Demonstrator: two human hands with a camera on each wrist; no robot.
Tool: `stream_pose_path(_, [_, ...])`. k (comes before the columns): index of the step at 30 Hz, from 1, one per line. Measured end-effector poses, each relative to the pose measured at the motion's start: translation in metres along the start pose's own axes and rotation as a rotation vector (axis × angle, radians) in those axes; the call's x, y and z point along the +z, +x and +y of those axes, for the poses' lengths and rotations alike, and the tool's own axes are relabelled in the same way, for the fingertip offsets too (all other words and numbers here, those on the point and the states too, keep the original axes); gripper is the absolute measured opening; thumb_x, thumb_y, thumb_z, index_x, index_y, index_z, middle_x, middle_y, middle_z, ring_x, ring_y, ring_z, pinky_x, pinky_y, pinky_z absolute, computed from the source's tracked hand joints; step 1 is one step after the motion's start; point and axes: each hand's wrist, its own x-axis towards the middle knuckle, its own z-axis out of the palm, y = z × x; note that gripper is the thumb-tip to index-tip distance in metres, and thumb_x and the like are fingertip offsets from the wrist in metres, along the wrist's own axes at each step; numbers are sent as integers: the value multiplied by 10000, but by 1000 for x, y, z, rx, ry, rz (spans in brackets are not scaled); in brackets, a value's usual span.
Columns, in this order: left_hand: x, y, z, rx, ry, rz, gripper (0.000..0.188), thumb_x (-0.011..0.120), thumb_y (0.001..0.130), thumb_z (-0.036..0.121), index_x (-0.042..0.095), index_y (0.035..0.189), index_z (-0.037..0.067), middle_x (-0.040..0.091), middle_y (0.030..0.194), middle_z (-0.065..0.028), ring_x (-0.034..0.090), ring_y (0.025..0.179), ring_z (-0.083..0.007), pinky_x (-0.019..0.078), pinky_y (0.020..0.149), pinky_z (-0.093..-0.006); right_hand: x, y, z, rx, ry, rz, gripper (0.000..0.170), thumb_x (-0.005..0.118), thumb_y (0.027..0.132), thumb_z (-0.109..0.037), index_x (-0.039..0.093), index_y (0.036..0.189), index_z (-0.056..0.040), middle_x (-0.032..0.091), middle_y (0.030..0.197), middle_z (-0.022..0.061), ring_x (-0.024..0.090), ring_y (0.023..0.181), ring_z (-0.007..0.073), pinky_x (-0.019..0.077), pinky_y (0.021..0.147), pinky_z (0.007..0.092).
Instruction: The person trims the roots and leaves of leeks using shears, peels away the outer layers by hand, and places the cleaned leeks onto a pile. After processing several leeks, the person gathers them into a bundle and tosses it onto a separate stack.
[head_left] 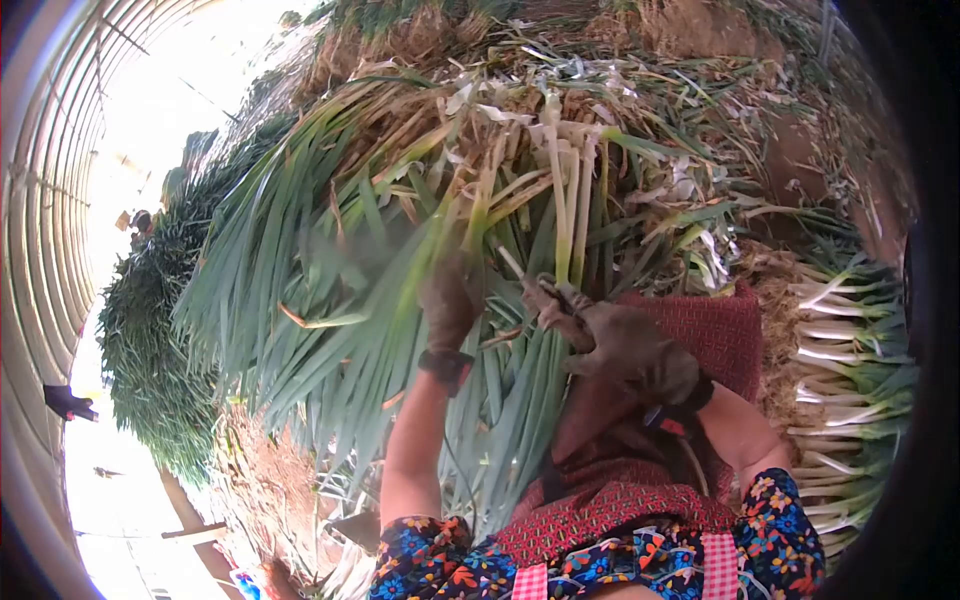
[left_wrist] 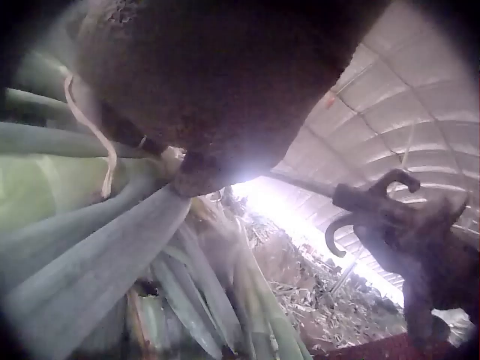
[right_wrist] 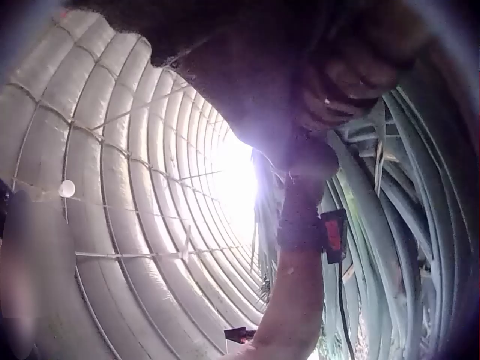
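My gloved left hand (head_left: 450, 300) grips a few green onions (head_left: 430, 260) by their leafy part; motion blurs it in the head view. Up close in the left wrist view, broad leaves (left_wrist: 112, 255) run in under the dark glove. My gloved right hand (head_left: 635, 350) holds an air blow gun, its thin nozzle (head_left: 510, 262) pointing up and left toward the stalks. The gun's body and hooked parts (left_wrist: 367, 206) show in the left wrist view. White-green stalks (head_left: 563, 200) stand just beyond the nozzle.
A big heap of untrimmed green onions (head_left: 270, 260) spreads ahead and left. Cleaned ones with white stems (head_left: 830, 375) lie in a row at right. Peeled skins (head_left: 715, 250) litter the heap. A red patterned cloth (head_left: 710, 340) covers the lap. A ribbed tunnel roof (right_wrist: 112, 187) arches overhead.
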Motion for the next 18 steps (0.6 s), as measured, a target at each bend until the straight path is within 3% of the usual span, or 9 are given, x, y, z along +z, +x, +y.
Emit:
stream_pose_path(3, [-8,-3,1,-29,-49,-40,398,588,924,423,649,1131,89,680,890,-229,665,876,-427,518,763,-524,16,12,4,-19,-17,-57,956,716,734,-403,320,1520,-29,662,1034,277,648,932,446,519,800,503])
stream_pose_path(9, [-3,4,-3,-211,15,-267,557,614,887,494,597,1231,57,687,962,-275,664,921,-458,522,789,-536,19,25,-1,36,-27,-73,714,706,730,-378,531,1318,-13,663,931,271,651,889,440,518,772,504])
stream_pose_path(12, [2,3,2,-264,-76,-275,557,631,872,495,632,1179,30,691,987,-278,667,939,-461,526,787,-535,8,15,-13,48,-43,-103,582,714,725,-357,613,1170,4,662,929,280,655,890,435,517,766,508])
stream_pose_path(15, [-9,10,7,-174,-142,-351,491,722,797,322,643,1209,65,698,958,-255,671,902,-451,516,774,-515,12,14,-1,85,78,8,553,722,725,-343,625,1142,8,662,942,283,658,892,433,515,770,513])
stream_pose_path(18, [-27,7,22,-232,-101,-343,446,738,781,318,671,1129,47,691,950,-265,675,903,-437,508,774,-512,8,6,-1,39,121,84,555,722,731,-326,614,1163,4,663,954,282,658,891,436,518,775,513])
